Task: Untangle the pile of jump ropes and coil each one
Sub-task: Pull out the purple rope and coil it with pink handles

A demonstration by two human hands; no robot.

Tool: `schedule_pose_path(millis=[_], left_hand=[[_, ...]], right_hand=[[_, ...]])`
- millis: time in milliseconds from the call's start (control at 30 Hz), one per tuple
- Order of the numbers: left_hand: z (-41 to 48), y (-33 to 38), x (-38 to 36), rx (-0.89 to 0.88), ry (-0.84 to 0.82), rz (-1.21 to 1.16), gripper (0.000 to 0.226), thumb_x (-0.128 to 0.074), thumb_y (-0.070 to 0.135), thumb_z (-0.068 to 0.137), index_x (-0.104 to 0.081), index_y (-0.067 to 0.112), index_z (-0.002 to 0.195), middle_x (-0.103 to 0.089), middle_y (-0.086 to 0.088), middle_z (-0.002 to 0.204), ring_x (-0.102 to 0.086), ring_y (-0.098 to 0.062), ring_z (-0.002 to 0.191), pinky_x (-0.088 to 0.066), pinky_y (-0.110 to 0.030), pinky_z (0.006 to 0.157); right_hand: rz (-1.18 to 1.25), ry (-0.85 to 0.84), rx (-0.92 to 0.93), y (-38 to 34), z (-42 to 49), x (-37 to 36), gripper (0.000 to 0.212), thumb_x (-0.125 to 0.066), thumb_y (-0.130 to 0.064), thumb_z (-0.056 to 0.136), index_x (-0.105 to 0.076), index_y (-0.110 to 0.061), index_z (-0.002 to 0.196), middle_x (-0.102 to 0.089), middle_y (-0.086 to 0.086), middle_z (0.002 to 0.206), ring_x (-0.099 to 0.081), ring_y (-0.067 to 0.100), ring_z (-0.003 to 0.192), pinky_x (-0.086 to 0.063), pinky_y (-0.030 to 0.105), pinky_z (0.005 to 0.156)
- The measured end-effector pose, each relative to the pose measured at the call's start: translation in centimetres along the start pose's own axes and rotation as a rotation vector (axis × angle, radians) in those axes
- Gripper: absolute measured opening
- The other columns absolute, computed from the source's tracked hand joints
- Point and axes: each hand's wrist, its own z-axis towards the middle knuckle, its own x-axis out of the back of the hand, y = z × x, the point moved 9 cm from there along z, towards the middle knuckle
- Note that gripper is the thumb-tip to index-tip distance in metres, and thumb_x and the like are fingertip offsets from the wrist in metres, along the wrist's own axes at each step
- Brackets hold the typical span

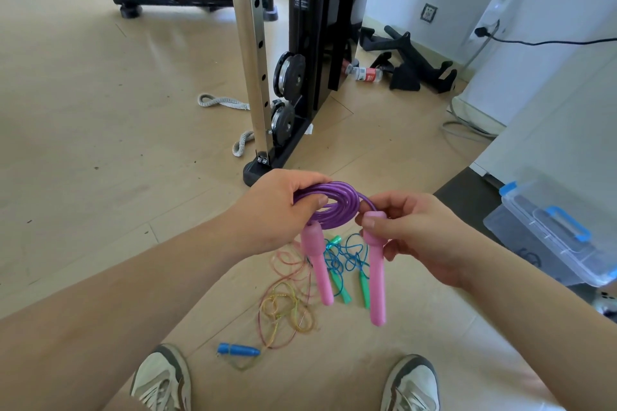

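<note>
Purple jump rope (pixel 334 207): wound into a compact coil and held in the air between both hands. Left hand (pixel 277 213): fingers curled over the coil's left side, thumb pressed onto the strands, gripping the bundle. Right hand (pixel 417 237): thumb and fingers pinch the top of the second pink handle (pixel 375 274), which hangs straight down from that pinch, at the coil's right edge. First pink handle (pixel 317 267): hangs just below the left hand's grip, tilted slightly, beside the second and apart from it. Blue rope (pixel 344 257): loose tangle on the floor (pixel 100 143) under the held coil, seen between the two pink handles, with its green handles (pixel 342 287) lying there. Multicoloured rope (pixel 287 304): thin loose loops on the floor below the left hand; one blue handle (pixel 238 350) nearer the person. Shoes (pixel 162 380): one pair, below the grip at the frame's bottom. Clear storage box (pixel 551 237): blue latches, right of the right hand. Cable machine (pixel 300 60): on the floor beyond the hands.
</note>
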Motion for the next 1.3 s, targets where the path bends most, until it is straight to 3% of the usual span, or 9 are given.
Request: schedule_pose_path(millis=[167, 333, 433, 533, 633, 833, 1000, 1133, 1300], left_hand=[[-0.1, -0.5, 0.1, 0.004, 0.007, 0.057, 0.027, -0.06, 0.014, 0.1, -0.072, 0.027, 0.12, -0.074, 0.011, 0.098, -0.063, -0.001, 0.092, -0.049, -0.012, 0.077], [-0.1, -0.2, 0.0, 0.003, 0.039, 0.014, 0.023, -0.06, 0.014, 0.1, -0.073, 0.026, 0.115, -0.075, 0.005, 0.097, -0.064, -0.009, 0.089, -0.052, -0.021, 0.076], [-0.3, 0.0, -0.6, 0.042, -0.033, -0.079, 0.023, -0.061, 0.012, 0.1, -0.074, 0.023, 0.114, -0.077, 0.004, 0.097, -0.067, -0.009, 0.088, -0.055, -0.019, 0.073], [-0.8, 1.0, -1.7, 0.021, -0.175, -0.069, 0.028, -0.063, 0.012, 0.098, -0.074, 0.027, 0.119, -0.076, 0.015, 0.097, -0.068, 0.003, 0.089, -0.05, -0.008, 0.074], [-0.4, 1.4, -1.4, 0.023, -0.179, -0.123, 0.031, -0.068, 0.01, 0.095, -0.073, 0.026, 0.122, -0.076, 0.015, 0.096, -0.069, 0.006, 0.089, -0.051, -0.008, 0.075], [0.8, -1.4, -1.8, 0.139, -0.109, -0.297, 0.051, -0.083, 0.01, 0.082, -0.064, 0.031, 0.125, -0.074, 0.013, 0.106, -0.07, -0.003, 0.099, -0.058, -0.021, 0.086], [5.2, -2.9, -2.2, 0.145, 0.038, -0.278, 0.037, -0.066, -0.007, 0.086, -0.072, 0.021, 0.11, -0.077, 0.008, 0.095, -0.071, 0.0, 0.087, -0.054, -0.012, 0.077], [8.8, -4.0, -2.8, 0.212, 0.035, -0.335, 0.04, -0.062, -0.011, 0.084, -0.073, 0.02, 0.106, -0.078, 0.004, 0.093, -0.073, -0.012, 0.09, -0.06, -0.024, 0.081], [12.9, -0.4, -0.9, 0.216, -0.068, -0.305, 0.044, -0.066, -0.006, 0.085, -0.071, 0.024, 0.117, -0.077, 0.01, 0.103, -0.071, -0.004, 0.099, -0.059, -0.03, 0.09]], right_hand=[[0.004, -0.182, -0.139, 0.9, -0.5, -1.1, 0.051, -0.076, -0.004, 0.071, -0.068, -0.01, 0.121, -0.071, 0.012, 0.1, -0.067, 0.019, 0.078, -0.052, 0.028, 0.057], [-0.278, -0.086, -0.165, 2.0, -0.2, -0.7, 0.031, -0.073, -0.005, 0.088, -0.067, -0.015, 0.118, -0.07, 0.017, 0.112, -0.071, 0.037, 0.099, -0.056, 0.032, 0.062], [-0.438, -0.058, -0.015, 0.4, -0.2, -0.9, 0.054, -0.085, -0.03, 0.079, -0.062, -0.036, 0.128, -0.071, -0.006, 0.114, -0.07, 0.012, 0.104, -0.056, 0.022, 0.078], [-0.452, -0.085, 0.123, -1.6, -0.7, -1.9, 0.049, -0.084, -0.03, 0.083, -0.063, -0.041, 0.126, -0.072, -0.02, 0.113, -0.063, -0.008, 0.109, -0.047, 0.005, 0.081], [-0.424, -0.055, 0.201, -3.0, -0.6, -2.0, 0.032, -0.077, -0.025, 0.09, -0.068, -0.038, 0.118, -0.075, -0.017, 0.107, -0.068, -0.002, 0.103, -0.05, 0.018, 0.094], [-0.452, 0.069, 0.155, -3.3, 1.5, -1.0, 0.007, -0.065, -0.026, 0.099, -0.07, -0.027, 0.103, -0.077, -0.006, 0.09, -0.074, 0.009, 0.083, -0.059, 0.029, 0.078], [-0.242, 0.143, 0.034, -1.1, 4.8, 1.1, 0.006, -0.063, -0.021, 0.1, -0.068, -0.021, 0.102, -0.079, 0.0, 0.087, -0.075, 0.014, 0.08, -0.058, 0.031, 0.073], [-0.177, 0.065, -0.033, -1.1, 7.7, 2.4, 0.019, -0.075, -0.032, 0.092, -0.07, -0.02, 0.106, -0.079, 0.001, 0.092, -0.077, 0.019, 0.086, -0.063, 0.039, 0.084], [-0.22, 0.163, -0.079, -5.5, 8.7, 5.7, 0.027, -0.072, -0.047, 0.09, -0.071, -0.02, 0.093, -0.078, 0.0, 0.08, -0.075, 0.019, 0.074, -0.059, 0.034, 0.072]])
